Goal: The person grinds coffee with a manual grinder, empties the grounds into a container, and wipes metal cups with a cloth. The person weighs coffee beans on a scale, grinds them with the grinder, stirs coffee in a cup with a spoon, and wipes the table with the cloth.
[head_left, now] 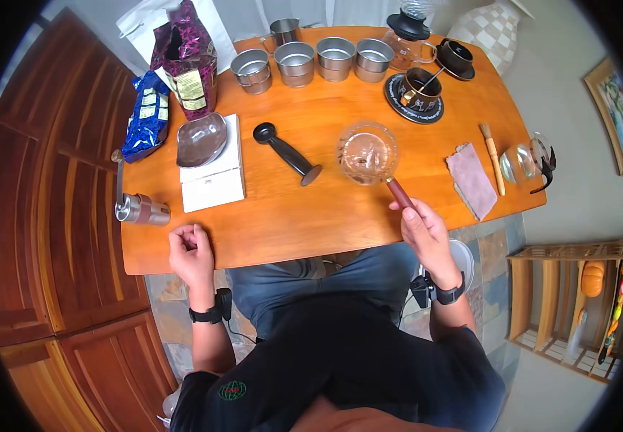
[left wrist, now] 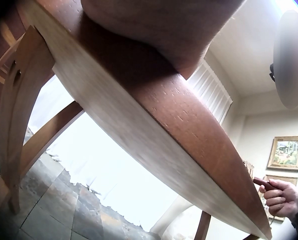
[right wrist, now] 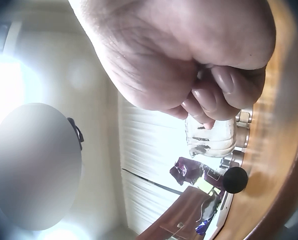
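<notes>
My right hand [head_left: 426, 234] grips the reddish-brown handle [head_left: 400, 194] of a round clear glass pot [head_left: 367, 153] over the right half of the wooden table. In the right wrist view, dark bits mark the glass pot [right wrist: 209, 137] beyond the curled fingers [right wrist: 224, 82]. Loosely curled and holding nothing, my left hand [head_left: 191, 253] rests at the table's front left edge. Nearest to it are a steel hand grinder [head_left: 146, 210] and a white scale [head_left: 214, 189] bearing a brown dish [head_left: 202, 140]. A black scoop with a tamper end [head_left: 286, 153] lies between the scale and pot.
Several steel cups [head_left: 295, 65] line the back, beside a glass coffee server [head_left: 406, 43] and a dark cup [head_left: 422, 88] on its saucer. Purple [head_left: 189, 72] and blue bags [head_left: 147, 119] stand left. A cloth [head_left: 472, 180], brush [head_left: 493, 160] and glass jug [head_left: 524, 163] lie right.
</notes>
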A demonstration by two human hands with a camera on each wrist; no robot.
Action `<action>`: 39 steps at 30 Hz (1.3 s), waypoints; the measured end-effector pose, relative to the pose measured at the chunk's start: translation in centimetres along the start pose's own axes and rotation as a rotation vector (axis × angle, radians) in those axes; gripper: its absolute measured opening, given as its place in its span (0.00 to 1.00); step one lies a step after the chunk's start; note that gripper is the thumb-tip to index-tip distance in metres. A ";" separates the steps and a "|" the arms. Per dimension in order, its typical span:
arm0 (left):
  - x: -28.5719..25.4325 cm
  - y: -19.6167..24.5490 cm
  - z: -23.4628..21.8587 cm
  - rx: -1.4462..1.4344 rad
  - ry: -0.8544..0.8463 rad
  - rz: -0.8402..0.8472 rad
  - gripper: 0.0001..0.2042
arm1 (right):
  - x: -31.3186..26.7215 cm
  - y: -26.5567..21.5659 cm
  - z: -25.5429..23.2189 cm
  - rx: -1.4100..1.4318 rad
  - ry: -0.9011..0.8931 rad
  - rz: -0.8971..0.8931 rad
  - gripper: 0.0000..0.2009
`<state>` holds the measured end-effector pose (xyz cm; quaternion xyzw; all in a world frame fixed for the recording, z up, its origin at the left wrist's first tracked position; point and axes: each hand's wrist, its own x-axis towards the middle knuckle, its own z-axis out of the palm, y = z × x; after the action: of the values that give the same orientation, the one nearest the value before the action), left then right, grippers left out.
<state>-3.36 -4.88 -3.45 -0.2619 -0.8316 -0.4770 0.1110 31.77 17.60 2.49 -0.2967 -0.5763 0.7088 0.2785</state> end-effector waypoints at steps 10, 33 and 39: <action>0.0 0.0 -0.1 -0.019 -0.009 0.012 0.05 | 0.0 -0.2 0.0 -0.040 -0.003 0.017 0.17; 0.0 -0.2 0.0 0.000 -0.006 -0.013 0.05 | -1.3 -0.5 -0.9 -0.163 -0.043 0.030 0.16; 0.0 0.1 0.1 0.001 -0.006 -0.010 0.05 | -1.0 -0.4 -1.1 -0.117 0.024 0.006 0.17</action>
<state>-3.29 -4.81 -3.45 -0.2591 -0.8336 -0.4762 0.1061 33.26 17.61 2.78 -0.3227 -0.6125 0.6711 0.2655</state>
